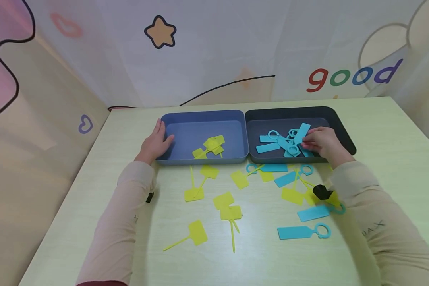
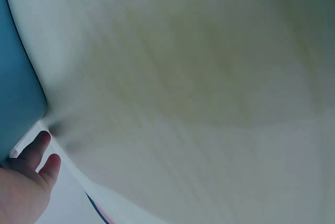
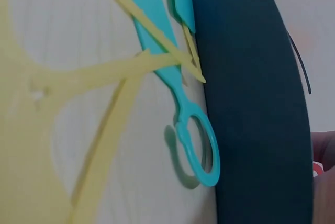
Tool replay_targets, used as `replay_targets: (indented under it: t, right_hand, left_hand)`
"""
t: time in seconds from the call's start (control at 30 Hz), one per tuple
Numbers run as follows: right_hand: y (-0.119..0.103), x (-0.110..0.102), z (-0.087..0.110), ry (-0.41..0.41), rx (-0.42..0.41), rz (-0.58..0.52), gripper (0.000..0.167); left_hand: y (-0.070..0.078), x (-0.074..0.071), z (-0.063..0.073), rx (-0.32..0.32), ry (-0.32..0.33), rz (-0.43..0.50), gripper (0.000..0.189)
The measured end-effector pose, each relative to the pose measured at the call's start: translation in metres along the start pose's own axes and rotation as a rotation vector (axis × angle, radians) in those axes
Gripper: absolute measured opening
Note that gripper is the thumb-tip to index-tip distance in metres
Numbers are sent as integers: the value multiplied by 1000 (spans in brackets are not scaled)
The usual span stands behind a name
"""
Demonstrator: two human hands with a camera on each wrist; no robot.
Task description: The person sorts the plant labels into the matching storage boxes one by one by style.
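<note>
My left hand [image 1: 153,145] rests on the left wall of the blue-grey tray [image 1: 186,131], fingers straight and thumb over the rim; its fingers also show low in the left wrist view. Inside that tray lie several yellow stemmed tags [image 1: 214,143]. Over the front right of the dark tray [image 1: 259,159], my right hand [image 1: 323,141] pinches a turquoise ring tag [image 1: 302,133]. Below it is a pile of turquoise ring tags [image 1: 287,146]. The right fingers are mostly out of sight in the right wrist view, behind the tray wall [image 3: 251,77].
In front of the trays, loose yellow tags [image 1: 198,232] are scattered over the pale table [image 1: 128,246]. Turquoise ring tags [image 1: 294,232] lie among them on the right, some overlapping. A printed curtain [image 1: 214,51] hangs behind the table.
</note>
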State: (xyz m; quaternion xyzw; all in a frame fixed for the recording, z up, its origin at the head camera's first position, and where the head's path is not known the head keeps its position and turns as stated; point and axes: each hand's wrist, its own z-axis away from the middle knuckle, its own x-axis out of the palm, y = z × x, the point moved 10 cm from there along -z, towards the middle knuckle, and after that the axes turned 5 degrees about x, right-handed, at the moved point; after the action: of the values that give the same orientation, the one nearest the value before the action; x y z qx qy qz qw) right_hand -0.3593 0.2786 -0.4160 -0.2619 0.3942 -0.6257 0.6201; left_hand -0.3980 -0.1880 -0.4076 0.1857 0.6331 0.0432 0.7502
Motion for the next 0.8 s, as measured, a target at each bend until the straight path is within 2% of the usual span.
replay_targets:
  t: [0.13, 0.33, 0.47, 0.67, 0.8]
  right_hand:
    - [-1, 0, 0, 23, -13, 32, 20]
    - [0, -2, -1, 71, 32, 57, 20]
    - [2, -1, -3, 64, 54, 85, 19]
    - [3, -1, -8, 37, 51, 210, 17]
    - [3, -6, -9, 40, 56, 250, 19]
  left_hand:
    - [-1, 0, 0, 0, -2, 0, 70]
    - [-1, 0, -1, -3, -5, -1, 70]
    - [-2, 1, -1, -6, -3, -2, 70]
    - [-2, 1, -2, -2, -1, 2, 70]
    - [-2, 1, -1, 2, -3, -1, 70]
